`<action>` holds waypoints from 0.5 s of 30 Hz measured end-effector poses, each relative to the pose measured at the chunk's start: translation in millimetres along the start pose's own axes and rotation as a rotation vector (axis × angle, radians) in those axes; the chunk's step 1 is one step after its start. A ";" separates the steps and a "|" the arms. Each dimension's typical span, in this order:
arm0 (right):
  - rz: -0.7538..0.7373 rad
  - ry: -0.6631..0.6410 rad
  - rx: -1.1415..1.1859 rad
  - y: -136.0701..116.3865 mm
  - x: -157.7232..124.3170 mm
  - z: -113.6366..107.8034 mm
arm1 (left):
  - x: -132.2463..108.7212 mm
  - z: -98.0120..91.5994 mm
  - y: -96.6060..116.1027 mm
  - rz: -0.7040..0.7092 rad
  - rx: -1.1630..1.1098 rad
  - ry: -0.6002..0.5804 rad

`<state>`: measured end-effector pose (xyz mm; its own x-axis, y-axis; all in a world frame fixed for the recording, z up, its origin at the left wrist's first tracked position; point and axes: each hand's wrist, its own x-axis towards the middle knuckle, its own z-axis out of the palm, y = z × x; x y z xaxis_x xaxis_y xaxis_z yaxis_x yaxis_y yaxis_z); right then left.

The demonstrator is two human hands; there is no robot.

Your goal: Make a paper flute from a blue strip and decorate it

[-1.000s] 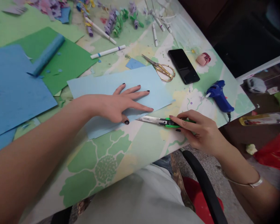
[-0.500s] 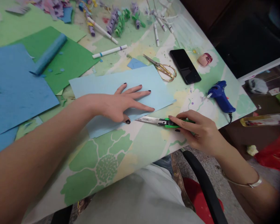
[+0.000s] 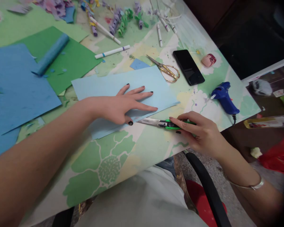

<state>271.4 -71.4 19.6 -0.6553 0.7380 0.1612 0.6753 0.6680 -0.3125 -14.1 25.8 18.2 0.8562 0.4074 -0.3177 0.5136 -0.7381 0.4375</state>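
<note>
My left hand (image 3: 123,104) lies flat with fingers spread on a folded light blue paper sheet (image 3: 109,86), pressing it to the table. My right hand (image 3: 200,132) is closed round a green-handled utility knife (image 3: 164,123). The knife's long blade lies along the paper's lower right edge, with its tip close to my left thumb.
Gold scissors (image 3: 167,70), a black phone (image 3: 188,66), a blue glue gun (image 3: 224,99) and a small pink object (image 3: 208,60) lie to the right. Blue (image 3: 16,85) and green (image 3: 71,60) paper sheets cover the left. Markers (image 3: 112,52) and curled paper scraps (image 3: 120,23) lie at the back.
My hands and the knife hold nearly the same pose. The view has shifted slightly, so everything sits a little further right.
</note>
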 end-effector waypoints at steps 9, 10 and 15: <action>0.020 0.000 -0.015 -0.2 -0.4 0.3 | -21.6 12.2 0.9 0.007 -0.005 0.027; 0.024 0.000 -0.019 -0.6 -0.3 0.3 | -19.1 10.2 0.5 0.005 -0.004 0.010; 0.034 -0.006 -0.010 -1.4 -1.8 -0.7 | -6.6 -0.5 -0.8 -0.016 0.024 -0.047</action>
<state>271.9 -73.5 20.3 -0.6340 0.7595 0.1453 0.7003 0.6436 -0.3087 -20.2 24.0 20.4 0.8440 0.3936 -0.3642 0.5251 -0.7445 0.4123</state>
